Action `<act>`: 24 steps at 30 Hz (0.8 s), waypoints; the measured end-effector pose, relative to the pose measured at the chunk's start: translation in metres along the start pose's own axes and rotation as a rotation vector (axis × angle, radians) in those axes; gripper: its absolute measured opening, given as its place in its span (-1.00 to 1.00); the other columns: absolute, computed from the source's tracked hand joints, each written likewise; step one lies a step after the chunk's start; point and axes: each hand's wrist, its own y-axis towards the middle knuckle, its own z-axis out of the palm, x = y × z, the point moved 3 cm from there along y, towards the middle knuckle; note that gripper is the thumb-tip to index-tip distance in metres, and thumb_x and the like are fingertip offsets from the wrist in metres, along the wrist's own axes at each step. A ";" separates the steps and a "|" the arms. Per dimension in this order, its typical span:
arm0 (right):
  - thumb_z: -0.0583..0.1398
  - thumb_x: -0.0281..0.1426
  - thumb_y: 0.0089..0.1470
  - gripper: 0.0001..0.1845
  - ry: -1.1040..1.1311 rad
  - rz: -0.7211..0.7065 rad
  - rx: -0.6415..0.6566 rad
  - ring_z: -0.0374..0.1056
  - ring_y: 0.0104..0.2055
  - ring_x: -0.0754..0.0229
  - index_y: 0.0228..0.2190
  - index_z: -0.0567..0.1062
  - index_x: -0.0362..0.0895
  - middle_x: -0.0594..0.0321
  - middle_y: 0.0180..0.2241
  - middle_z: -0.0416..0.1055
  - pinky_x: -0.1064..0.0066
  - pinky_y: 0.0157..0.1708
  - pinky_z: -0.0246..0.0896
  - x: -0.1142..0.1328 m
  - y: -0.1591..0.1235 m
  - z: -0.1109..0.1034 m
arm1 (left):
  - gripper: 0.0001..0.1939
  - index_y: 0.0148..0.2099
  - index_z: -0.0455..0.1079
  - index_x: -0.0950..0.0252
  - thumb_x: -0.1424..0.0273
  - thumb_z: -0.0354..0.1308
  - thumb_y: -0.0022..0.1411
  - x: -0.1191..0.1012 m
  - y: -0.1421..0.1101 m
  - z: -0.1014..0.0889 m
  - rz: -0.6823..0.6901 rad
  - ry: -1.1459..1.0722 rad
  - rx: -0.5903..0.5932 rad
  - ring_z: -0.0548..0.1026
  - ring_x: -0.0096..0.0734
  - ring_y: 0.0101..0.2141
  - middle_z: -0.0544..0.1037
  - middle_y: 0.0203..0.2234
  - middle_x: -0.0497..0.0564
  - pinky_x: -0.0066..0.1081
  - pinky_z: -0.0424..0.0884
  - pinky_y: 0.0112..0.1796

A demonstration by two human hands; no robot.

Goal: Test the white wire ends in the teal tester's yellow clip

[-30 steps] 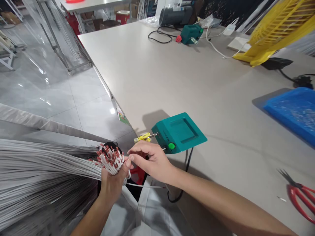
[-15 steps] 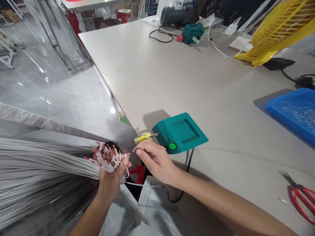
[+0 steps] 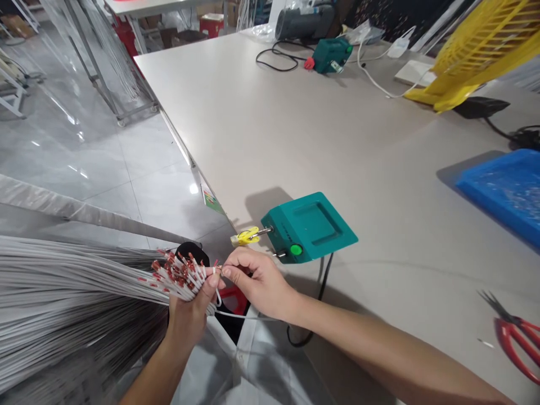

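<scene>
My left hand [image 3: 192,312] is closed around a bundle of white cables [image 3: 179,275] whose stripped ends show red cores and bare copper. One cable end stands out from the bundle between its thumb and finger. My right hand [image 3: 257,281] pinches the copper tip of that end, fingertips nearly meeting the left thumb. Just beyond the right hand, a green device [image 3: 314,225] with a green button sits at the table edge. From its front a metal rod reaches to a yellow clip [image 3: 246,236].
Long white cables [image 3: 76,281] spread along the left. On the table [image 3: 337,140] lie red-handled scissors [image 3: 512,332], a blue tray [image 3: 506,191], a yellow fan [image 3: 476,62] and a second green device [image 3: 331,55]. A red object [image 3: 234,299] shows below the hands.
My right hand has moved left and slightly down, from beside the green device to the protruding cable end, and its fingertips have closed on the copper tip. My left hand barely moved.
</scene>
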 end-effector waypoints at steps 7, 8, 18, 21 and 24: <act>0.15 -0.40 0.04 -0.85 0.087 -0.021 -0.062 0.32 -0.40 0.28 -0.45 0.49 -0.20 0.21 -0.47 0.41 0.45 -0.37 0.22 0.001 0.003 -0.005 | -0.80 -0.43 0.46 0.33 0.27 0.19 -0.02 0.009 -0.002 0.002 -0.067 -0.017 0.006 0.30 -0.51 -0.66 0.46 -0.66 -0.04 -0.48 0.26 -0.60; 0.18 -0.41 0.02 -0.87 0.070 -0.037 -0.038 0.32 -0.43 0.29 -0.48 0.50 -0.19 0.23 -0.50 0.41 0.46 -0.39 0.22 0.003 0.005 -0.005 | -0.80 -0.46 0.45 0.34 0.27 0.20 -0.04 0.011 -0.001 0.003 -0.089 -0.021 0.024 0.30 -0.51 -0.67 0.45 -0.68 -0.04 -0.49 0.25 -0.62; 0.03 -0.45 0.10 -0.80 -0.710 -0.481 -0.109 0.28 -0.41 0.23 -0.45 0.44 -0.18 0.16 -0.45 0.40 0.43 -0.42 0.14 0.005 -0.009 0.002 | -0.94 -0.51 0.47 0.24 0.38 0.20 -0.10 -0.010 0.004 0.002 0.013 0.111 0.152 0.49 -0.27 -0.52 0.54 -0.60 0.03 -0.34 0.43 -0.47; 0.02 -0.49 0.06 -0.81 -0.908 -0.647 -0.007 0.27 -0.42 0.21 -0.45 0.43 -0.20 0.14 -0.43 0.39 0.40 -0.42 0.12 0.007 -0.014 -0.001 | -0.92 -0.48 0.49 0.22 0.37 0.17 -0.09 -0.009 0.001 0.002 0.043 0.143 0.143 0.48 -0.28 -0.56 0.55 -0.61 0.05 -0.35 0.43 -0.50; 0.01 -0.51 0.05 -0.82 -0.920 -0.577 0.108 0.25 -0.46 0.22 -0.44 0.41 -0.19 0.14 -0.42 0.38 0.41 -0.49 0.10 0.005 -0.016 -0.009 | -0.92 -0.49 0.48 0.22 0.35 0.18 -0.08 -0.009 -0.001 0.000 0.048 0.129 0.114 0.42 -0.37 -0.64 0.54 -0.63 0.05 -0.39 0.40 -0.57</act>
